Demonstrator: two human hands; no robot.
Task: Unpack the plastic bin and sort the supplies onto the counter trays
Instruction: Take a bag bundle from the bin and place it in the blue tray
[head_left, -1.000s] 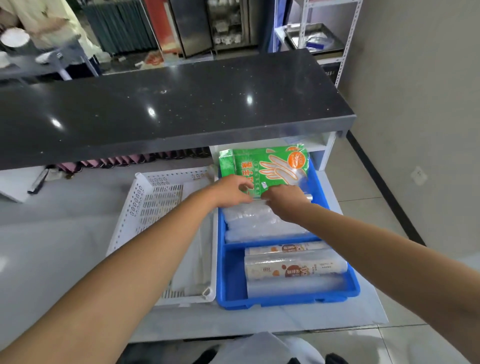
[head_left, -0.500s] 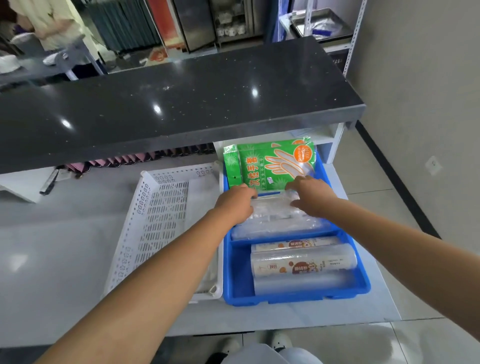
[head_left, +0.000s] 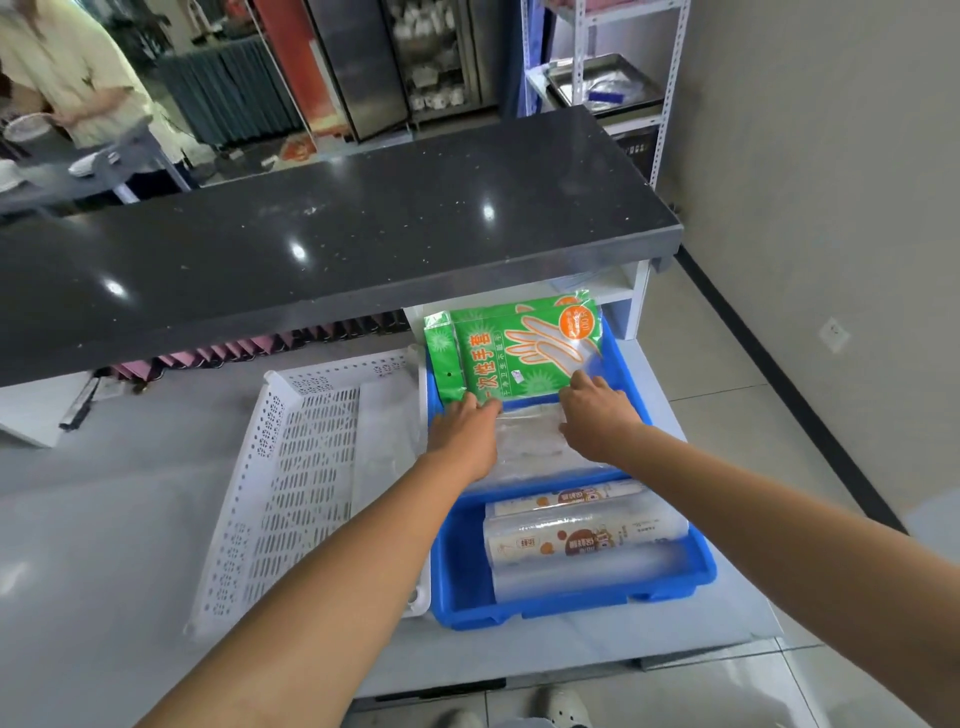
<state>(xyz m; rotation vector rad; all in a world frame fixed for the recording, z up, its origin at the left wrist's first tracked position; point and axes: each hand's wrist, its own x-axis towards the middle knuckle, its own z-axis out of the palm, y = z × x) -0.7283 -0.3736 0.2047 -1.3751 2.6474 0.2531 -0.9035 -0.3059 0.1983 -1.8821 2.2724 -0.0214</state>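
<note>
Both hands down in the blue bin (head_left: 670, 587), which sits on the pale grey surface (head_left: 104, 545) just right of the white perforated tray (head_left: 291, 478), edges touching or nearly so.

Left hand (head_left: 465, 434) lies palm-down at the left end of a stack of clear plastic bags (head_left: 530, 441) in the bin's middle section. Fingers flat and stretched fwd, tips at the bottom edge of the green glove pack (head_left: 514, 348). Grip not wrapped around anything visible; looks like pressing, not pinching, though the underside of the fingers is hidden.

Right hand (head_left: 597, 421) is on the right end of the same stack, fingers (head_left: 584, 384) spread and loose, tips touching the glove pack's lower right corner. Can't tell if thumb is hooked under the plastic; grip reads as unclenched.

So the clear bags lie between and partly under the two palms, w/ the glove pack directly ahead of both sets of fingertips, leaning up against the bin's far wall under the dark counter ledge (head_left: 363, 244).

Near section of bin, closer to the person: printed film rolls (head_left: 582, 535) lying sideways, stacked front to back, clear of both hands.

White tray holds some clear plastic sheet (head_left: 387, 441) along its right side, just left of the left wrist.
</note>
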